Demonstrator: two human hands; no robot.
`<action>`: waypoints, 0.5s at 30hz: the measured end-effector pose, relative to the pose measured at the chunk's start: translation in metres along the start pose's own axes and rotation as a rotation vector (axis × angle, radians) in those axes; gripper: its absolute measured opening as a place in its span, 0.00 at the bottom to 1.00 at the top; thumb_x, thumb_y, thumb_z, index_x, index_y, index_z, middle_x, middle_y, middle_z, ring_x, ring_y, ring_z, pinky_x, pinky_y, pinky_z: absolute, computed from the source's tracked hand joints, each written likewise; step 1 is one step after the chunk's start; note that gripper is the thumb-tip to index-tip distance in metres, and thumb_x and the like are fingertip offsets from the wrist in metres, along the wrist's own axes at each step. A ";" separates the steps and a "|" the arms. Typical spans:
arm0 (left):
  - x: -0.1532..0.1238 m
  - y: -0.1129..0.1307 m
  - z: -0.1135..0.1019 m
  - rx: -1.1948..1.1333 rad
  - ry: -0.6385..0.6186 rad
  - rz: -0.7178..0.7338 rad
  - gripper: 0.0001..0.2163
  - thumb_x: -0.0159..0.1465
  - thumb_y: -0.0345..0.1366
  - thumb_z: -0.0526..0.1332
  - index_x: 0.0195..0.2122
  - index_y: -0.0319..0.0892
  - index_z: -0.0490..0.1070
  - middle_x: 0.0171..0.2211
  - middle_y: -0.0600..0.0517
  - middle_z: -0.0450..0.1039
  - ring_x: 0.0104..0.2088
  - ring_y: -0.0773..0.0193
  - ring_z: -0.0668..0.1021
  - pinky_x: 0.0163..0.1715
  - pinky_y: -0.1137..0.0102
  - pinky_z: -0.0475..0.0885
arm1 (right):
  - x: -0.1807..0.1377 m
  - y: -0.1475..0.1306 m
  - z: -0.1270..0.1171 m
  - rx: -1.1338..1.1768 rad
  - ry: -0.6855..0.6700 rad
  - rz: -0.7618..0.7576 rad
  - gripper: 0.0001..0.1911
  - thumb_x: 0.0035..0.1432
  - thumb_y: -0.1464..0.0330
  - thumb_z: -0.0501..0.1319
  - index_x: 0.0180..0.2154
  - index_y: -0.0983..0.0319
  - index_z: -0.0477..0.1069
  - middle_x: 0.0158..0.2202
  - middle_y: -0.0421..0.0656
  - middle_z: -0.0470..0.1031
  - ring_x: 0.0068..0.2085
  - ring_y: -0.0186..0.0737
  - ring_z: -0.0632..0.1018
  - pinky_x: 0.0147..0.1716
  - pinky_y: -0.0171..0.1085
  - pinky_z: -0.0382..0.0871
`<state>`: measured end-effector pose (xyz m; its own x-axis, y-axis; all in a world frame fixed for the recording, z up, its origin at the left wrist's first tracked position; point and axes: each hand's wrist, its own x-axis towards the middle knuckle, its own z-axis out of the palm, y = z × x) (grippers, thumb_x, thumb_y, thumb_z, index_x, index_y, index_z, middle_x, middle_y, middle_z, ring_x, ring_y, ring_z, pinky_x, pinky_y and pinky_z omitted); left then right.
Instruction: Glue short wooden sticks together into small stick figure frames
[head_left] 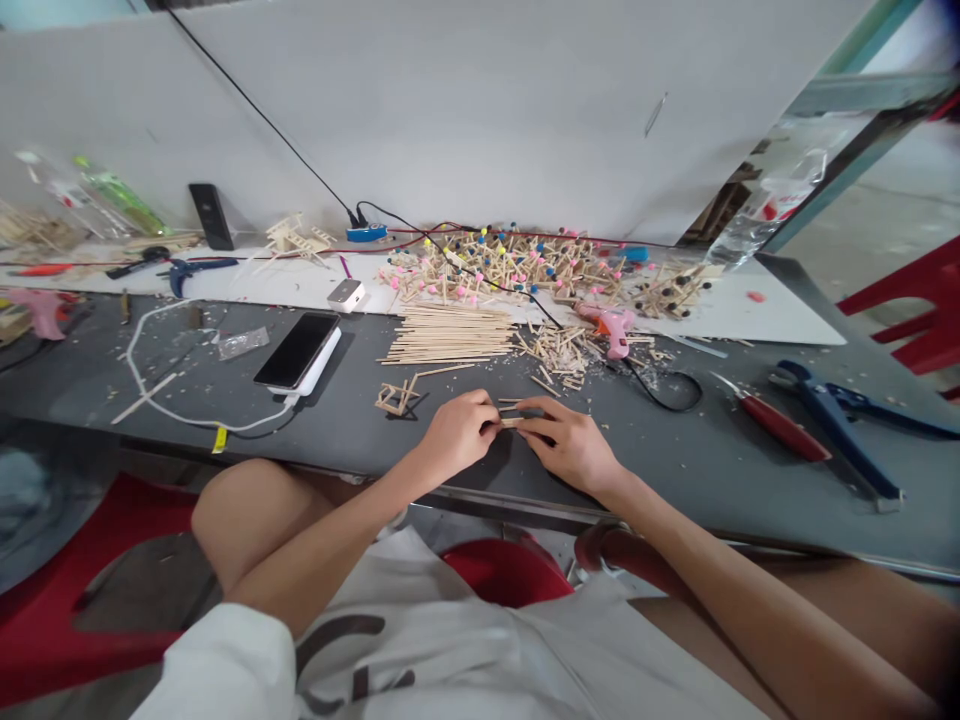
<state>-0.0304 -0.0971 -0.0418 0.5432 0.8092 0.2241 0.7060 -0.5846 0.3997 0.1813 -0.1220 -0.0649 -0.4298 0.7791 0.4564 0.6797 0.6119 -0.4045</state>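
Near the table's front edge, my left hand (459, 430) and my right hand (566, 442) almost meet. Fingers of both pinch short wooden sticks (509, 422) that bridge the small gap between them; the fingers partly hide these. Just left of my left hand lies a small frame of joined sticks (396, 398). A row of long thin sticks (450, 335) lies beyond my hands, with a heap of short stick pieces (559, 355) to its right. Beside that heap rests a pink glue gun (616, 330).
Stick pieces with coloured ball ends (495, 262) are piled at the back. On the right lie a red-handled tool (784, 425) and blue-handled cutters (832, 425). To the left, a phone (298, 348) sits on a white power bank with a looping white cable (139, 370).
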 end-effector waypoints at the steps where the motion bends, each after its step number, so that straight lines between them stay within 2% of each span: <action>1: 0.000 0.000 0.000 0.011 0.005 0.011 0.07 0.63 0.30 0.61 0.30 0.42 0.78 0.34 0.51 0.74 0.33 0.65 0.77 0.34 0.72 0.69 | 0.000 0.001 0.000 0.012 0.011 -0.001 0.12 0.63 0.73 0.58 0.41 0.57 0.80 0.51 0.43 0.77 0.45 0.40 0.81 0.46 0.38 0.76; 10: -0.005 -0.001 0.003 0.129 0.048 0.116 0.09 0.66 0.30 0.59 0.32 0.42 0.78 0.34 0.49 0.75 0.36 0.62 0.77 0.36 0.70 0.70 | 0.001 -0.001 0.000 0.011 0.020 -0.045 0.12 0.63 0.74 0.57 0.41 0.59 0.79 0.47 0.44 0.79 0.46 0.41 0.81 0.47 0.39 0.76; 15: -0.005 -0.002 0.002 0.153 0.018 0.161 0.10 0.66 0.28 0.57 0.32 0.42 0.77 0.34 0.49 0.75 0.37 0.62 0.76 0.37 0.70 0.71 | 0.001 -0.004 -0.002 -0.051 -0.047 -0.057 0.13 0.64 0.74 0.55 0.42 0.60 0.78 0.50 0.45 0.78 0.47 0.42 0.80 0.47 0.40 0.76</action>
<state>-0.0337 -0.0996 -0.0453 0.6473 0.7047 0.2906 0.6724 -0.7074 0.2178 0.1789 -0.1241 -0.0610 -0.4955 0.7495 0.4390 0.6822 0.6486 -0.3374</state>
